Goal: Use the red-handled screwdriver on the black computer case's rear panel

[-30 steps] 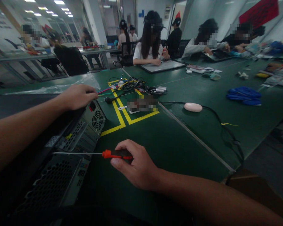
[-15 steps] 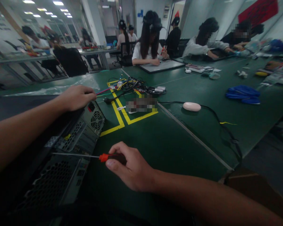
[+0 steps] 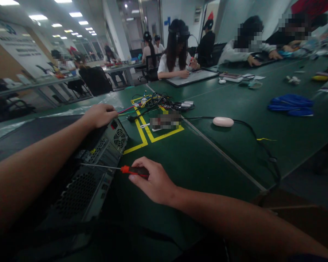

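A desktop computer case (image 3: 90, 174) lies on its side on the green table (image 3: 196, 160), rear panel with fan grille toward me. My left hand (image 3: 100, 115) rests closed over the case's top far corner, fingers curled on its edge. My right hand (image 3: 153, 180) grips a screwdriver (image 3: 125, 169) with a red and black handle. Its thin shaft points left and its tip touches the rear panel.
Yellow tape marks (image 3: 142, 134) and a tangle of cables (image 3: 158, 102) lie beyond the case. A pink oval object (image 3: 223, 122) with a black cable, and blue cloth (image 3: 291, 105), sit to the right. Several people work at the far side of the table. Clear plastic sheet (image 3: 106, 100) lies behind my left hand.
The view shifted slightly as my head moved. My right hand and the screwdriver stay at the case's rear panel, the handle drawn slightly left then back. My left hand keeps its hold.
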`<state>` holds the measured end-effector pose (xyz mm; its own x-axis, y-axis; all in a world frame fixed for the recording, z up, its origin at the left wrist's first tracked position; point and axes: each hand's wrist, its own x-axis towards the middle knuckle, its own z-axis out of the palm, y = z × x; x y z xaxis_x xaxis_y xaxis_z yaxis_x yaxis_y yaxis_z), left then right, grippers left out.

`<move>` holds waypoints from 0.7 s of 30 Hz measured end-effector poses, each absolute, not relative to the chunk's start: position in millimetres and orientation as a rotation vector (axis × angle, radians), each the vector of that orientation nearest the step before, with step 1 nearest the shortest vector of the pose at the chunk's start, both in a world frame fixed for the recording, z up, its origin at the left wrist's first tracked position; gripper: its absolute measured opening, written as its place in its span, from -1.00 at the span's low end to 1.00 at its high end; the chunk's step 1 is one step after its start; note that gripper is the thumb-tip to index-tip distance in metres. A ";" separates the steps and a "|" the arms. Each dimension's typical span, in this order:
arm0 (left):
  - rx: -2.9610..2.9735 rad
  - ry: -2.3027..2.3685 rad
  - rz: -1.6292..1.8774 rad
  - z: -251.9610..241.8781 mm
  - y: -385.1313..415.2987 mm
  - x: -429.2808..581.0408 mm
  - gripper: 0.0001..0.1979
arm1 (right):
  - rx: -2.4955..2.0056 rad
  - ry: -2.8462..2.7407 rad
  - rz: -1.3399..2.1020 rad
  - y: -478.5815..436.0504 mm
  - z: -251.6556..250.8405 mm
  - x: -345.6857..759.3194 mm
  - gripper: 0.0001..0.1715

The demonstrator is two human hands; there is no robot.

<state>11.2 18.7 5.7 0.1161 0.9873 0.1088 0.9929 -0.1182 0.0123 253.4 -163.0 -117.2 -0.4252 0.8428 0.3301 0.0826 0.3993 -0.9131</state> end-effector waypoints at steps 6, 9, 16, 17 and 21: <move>-2.236 -2.080 -0.178 1.8 18.4 8.2 -0.37 | -0.854 -1.738 1.069 -161.8 -120.6 250.0 -0.79; -2.242 -2.072 -0.191 1.4 20.5 8.5 -0.39 | -0.854 -1.756 1.123 -163.1 -119.0 249.5 -0.77; -2.327 -2.033 -0.059 5.4 23.1 11.0 -0.39 | -0.881 -1.741 1.213 -166.8 -116.8 248.8 -0.67; -2.346 -2.029 -0.056 5.9 22.4 11.0 -0.40 | -0.878 -1.736 1.203 -166.8 -117.2 248.5 -0.69; -2.346 -2.033 -0.076 5.3 20.1 9.5 -0.44 | -0.831 -1.744 1.193 -166.4 -118.8 248.3 -0.80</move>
<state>9.5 20.1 5.3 0.1420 0.9880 0.0608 0.9898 -0.1425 0.0043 248.3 -166.4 -118.8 -0.4240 0.8640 0.2714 0.0601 0.3258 -0.9435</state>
